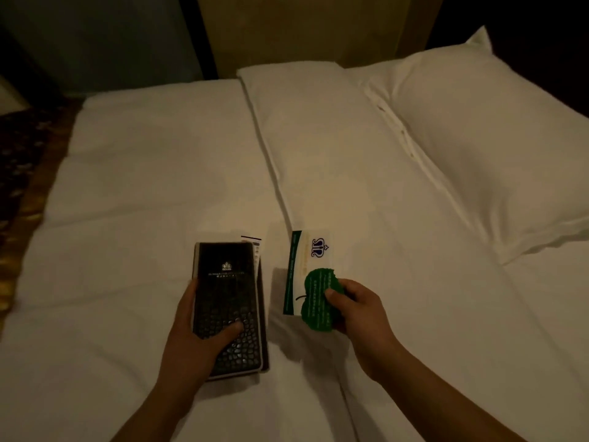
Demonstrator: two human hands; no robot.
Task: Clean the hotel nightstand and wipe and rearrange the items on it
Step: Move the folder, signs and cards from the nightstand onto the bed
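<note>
Now, with my left grip (197,339) clasping the black scaly leather folder (228,282) and my right grip (360,317) pinching the green apple-shaped card (315,304) and white green-edged leaflet (302,266) over the white bed (143,186), I should lay them flat, apart.

The white bed (143,186) fills nearly all I see in front of me, its sheet smooth but for a few shallow creases. A long flat fold of white bedding (318,138) runs down its middle, and just right of that lies a plump pillow (478,148) with a row of buttons along its near edge. Behind them stands a tan headboard (302,30), with a dark wall (95,43) to its left and patterned carpet (22,161) along the bed's left side.
</note>
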